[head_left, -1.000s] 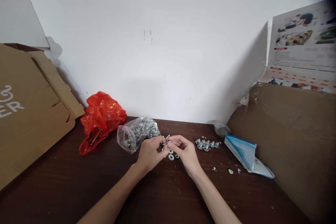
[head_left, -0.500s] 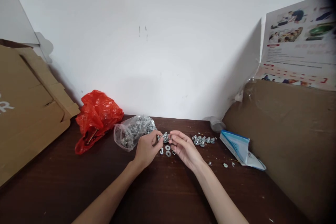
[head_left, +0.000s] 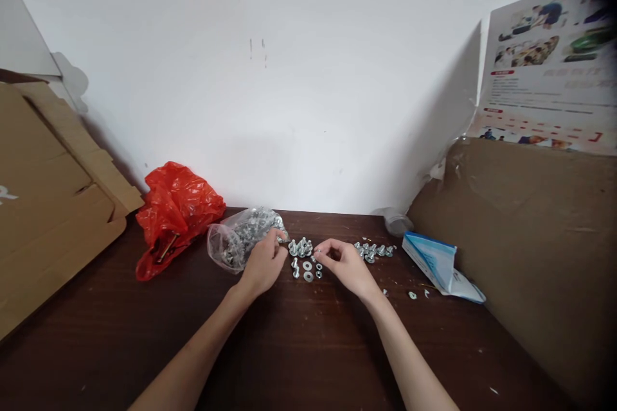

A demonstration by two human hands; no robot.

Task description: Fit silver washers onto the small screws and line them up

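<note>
My left hand is by the front right side of a clear plastic bag full of small metal parts. Its thumb and index finger are apart, and no held object shows. Thumb and index fingertip of my right hand come together over the small parts; whatever is pinched there is too small to name. Between the hands lie two bolts, two large flat washers and a few small rings or nuts. Just behind them stands a cluster of assembled bolts.
More bolts lie right of my right hand. A red plastic bag is at the left, near a cardboard box. On the right are a blue-and-white packet, a clear cup, scraps and a cardboard panel.
My hands have moved apart. The left hand has let go of a bolt, which now lies beside the other one, and has shifted left towards the clear bag. The view has shifted slightly.
</note>
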